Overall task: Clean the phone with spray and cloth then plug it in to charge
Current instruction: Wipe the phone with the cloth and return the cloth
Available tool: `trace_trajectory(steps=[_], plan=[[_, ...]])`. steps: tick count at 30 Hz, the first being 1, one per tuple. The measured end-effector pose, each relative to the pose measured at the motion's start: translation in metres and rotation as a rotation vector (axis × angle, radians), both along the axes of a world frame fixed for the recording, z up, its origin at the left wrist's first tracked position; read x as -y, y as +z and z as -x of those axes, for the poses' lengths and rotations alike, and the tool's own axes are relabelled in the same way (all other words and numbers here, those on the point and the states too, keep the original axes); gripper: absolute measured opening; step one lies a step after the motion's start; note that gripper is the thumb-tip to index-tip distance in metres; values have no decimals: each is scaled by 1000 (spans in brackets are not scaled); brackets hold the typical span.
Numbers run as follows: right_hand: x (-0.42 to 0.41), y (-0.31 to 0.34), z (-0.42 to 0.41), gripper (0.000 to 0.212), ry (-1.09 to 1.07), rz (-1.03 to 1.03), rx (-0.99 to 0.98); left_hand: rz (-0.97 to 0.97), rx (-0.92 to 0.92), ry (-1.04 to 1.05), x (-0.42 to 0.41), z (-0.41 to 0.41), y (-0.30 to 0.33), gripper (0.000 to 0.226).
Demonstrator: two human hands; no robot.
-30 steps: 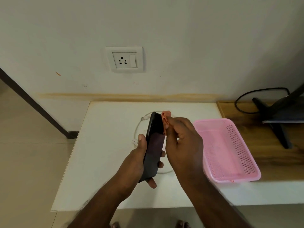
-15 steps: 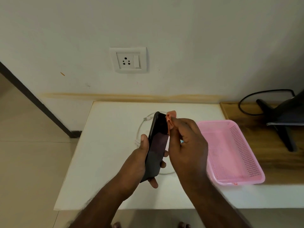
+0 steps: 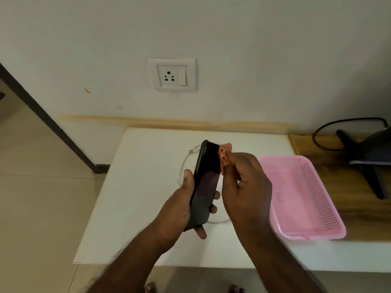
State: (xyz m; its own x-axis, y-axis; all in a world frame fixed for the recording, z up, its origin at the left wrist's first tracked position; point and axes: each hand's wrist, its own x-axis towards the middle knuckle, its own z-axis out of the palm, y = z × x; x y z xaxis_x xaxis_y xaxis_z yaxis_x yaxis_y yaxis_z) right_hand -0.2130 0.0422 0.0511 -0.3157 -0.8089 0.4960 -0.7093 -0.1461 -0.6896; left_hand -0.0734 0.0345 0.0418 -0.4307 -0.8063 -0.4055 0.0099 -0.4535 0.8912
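Head view, frame centre: I hold the phone (image 3: 204, 187) tilted above the table (image 3: 137, 187), left hand (image 3: 179, 208) gripping its edges so the glass stays clear. Right hand (image 3: 245, 187) pinches the cloth (image 3: 224, 154) against its top edge. Below, the cable (image 3: 186, 163) is partly covered; no spray bottle shows.

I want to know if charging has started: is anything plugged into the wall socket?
No, nothing is plugged in. The wall socket shows bare pin holes, and the white cable lies loose on the table.
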Motion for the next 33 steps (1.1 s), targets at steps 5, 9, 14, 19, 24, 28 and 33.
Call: trace_trajectory(steps=[5, 9, 14, 19, 24, 28, 33], plan=[[-13, -1, -31, 30, 162, 25, -155, 53, -13, 30, 3, -7, -1, 57], [-9, 2, -25, 32, 140, 68, -103, 59, 10, -51, 1, -6, -7, 67], [-2, -2, -8, 28, 20, -15, 18, 29, 2, -24, 1, -3, -7, 52], [-14, -10, -36, 24, 178, -16, -127, 23, -43, 87, 7, -11, -14, 57], [-7, -3, -22, 27, 122, 37, -82, 46, -18, 18, 1, -4, -18, 57], [-4, -3, -11, 20, 41, -42, -20, 19, -32, 42, 1, -4, -12, 51], [-14, -5, -34, 28, 193, -57, -174, -15, -112, 127, 10, -15, -12, 62]])
